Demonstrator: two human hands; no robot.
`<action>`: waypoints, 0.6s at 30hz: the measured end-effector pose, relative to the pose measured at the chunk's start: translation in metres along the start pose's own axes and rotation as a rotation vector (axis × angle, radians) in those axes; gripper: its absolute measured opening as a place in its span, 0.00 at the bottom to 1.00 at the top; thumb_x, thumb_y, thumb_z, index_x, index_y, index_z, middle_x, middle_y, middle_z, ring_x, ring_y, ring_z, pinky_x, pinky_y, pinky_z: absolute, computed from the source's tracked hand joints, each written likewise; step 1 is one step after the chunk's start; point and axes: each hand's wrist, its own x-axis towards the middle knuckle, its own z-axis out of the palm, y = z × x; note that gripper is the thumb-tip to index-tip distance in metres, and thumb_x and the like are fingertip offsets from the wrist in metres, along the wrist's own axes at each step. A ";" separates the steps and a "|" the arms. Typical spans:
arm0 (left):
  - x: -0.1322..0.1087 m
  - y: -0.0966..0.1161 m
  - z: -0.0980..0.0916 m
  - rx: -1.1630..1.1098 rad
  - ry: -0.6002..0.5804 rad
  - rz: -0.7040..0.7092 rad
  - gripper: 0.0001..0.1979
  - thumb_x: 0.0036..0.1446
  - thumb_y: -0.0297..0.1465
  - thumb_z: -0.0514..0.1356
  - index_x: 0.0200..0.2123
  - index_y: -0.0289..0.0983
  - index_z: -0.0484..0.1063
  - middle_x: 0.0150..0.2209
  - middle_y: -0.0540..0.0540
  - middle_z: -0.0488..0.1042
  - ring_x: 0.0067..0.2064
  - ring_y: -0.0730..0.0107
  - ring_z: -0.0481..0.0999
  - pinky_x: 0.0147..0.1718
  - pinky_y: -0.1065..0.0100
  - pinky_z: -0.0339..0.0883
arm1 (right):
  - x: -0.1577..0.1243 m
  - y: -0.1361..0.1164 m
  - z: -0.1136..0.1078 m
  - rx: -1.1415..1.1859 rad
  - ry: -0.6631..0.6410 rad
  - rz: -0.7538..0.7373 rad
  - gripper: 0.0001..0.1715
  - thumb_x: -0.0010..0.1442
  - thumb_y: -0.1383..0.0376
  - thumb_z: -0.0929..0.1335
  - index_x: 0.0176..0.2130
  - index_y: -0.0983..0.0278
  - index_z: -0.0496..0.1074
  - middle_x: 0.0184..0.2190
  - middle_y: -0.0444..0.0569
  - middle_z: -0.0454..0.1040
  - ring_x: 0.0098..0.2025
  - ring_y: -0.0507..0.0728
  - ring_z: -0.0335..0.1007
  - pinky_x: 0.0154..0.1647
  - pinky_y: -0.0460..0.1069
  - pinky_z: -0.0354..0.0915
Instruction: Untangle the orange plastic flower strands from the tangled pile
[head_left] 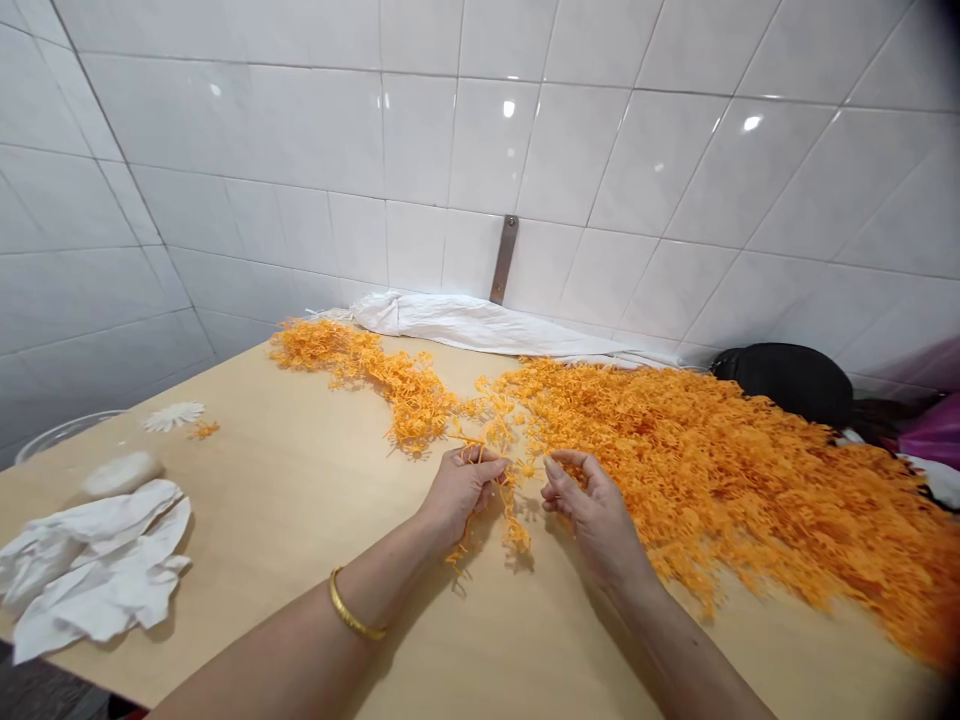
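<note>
My left hand (463,492) pinches a thin, branching orange plastic flower strand (516,535) that hangs below its fingers and spreads above them. Just to the right is my right hand (589,510), thumb and forefinger curled close together beside a small orange star-shaped piece (527,468). Whether its fingertips grip that piece is hard to make out. Past the right hand lies a large heap of the same orange pieces (720,470). A smaller orange clump (405,395) stretches from above the left hand toward the table's far left.
The wooden table (300,560) meets a tiled wall. A white cloth (465,322) lies along the back edge. Crumpled white cloth (112,570) and a white flower-shaped piece (174,416) are at the left. A black bag (787,382) stands behind the heap.
</note>
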 end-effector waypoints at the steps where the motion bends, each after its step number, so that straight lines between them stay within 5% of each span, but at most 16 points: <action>1: -0.001 0.000 0.001 0.008 -0.018 -0.003 0.08 0.42 0.27 0.60 0.17 0.33 0.62 0.11 0.55 0.58 0.12 0.86 0.48 0.12 0.76 0.38 | 0.000 0.001 0.002 -0.044 0.003 0.004 0.22 0.47 0.54 0.68 0.39 0.63 0.62 0.21 0.40 0.64 0.24 0.50 0.61 0.28 0.47 0.61; 6: -0.007 -0.001 0.005 -0.023 -0.109 -0.038 0.10 0.42 0.27 0.61 0.17 0.33 0.62 0.12 0.55 0.56 0.12 0.86 0.49 0.13 0.76 0.38 | 0.001 0.008 0.004 -0.206 -0.182 -0.108 0.16 0.53 0.54 0.63 0.31 0.65 0.64 0.17 0.39 0.58 0.19 0.48 0.53 0.20 0.44 0.53; 12: -0.004 -0.006 0.005 -0.368 -0.090 -0.215 0.05 0.43 0.22 0.59 0.21 0.31 0.64 0.14 0.56 0.56 0.14 0.87 0.49 0.12 0.79 0.41 | 0.000 0.007 0.006 -0.569 -0.158 -0.337 0.14 0.56 0.61 0.61 0.22 0.64 0.62 0.18 0.41 0.58 0.22 0.49 0.52 0.23 0.45 0.50; 18: -0.005 0.001 0.004 -0.538 -0.130 -0.287 0.01 0.46 0.21 0.56 0.24 0.29 0.67 0.19 0.49 0.65 0.16 0.84 0.57 0.15 0.77 0.54 | -0.002 0.003 0.006 -0.325 -0.323 -0.165 0.15 0.57 0.58 0.60 0.26 0.64 0.64 0.19 0.40 0.59 0.21 0.49 0.53 0.21 0.45 0.51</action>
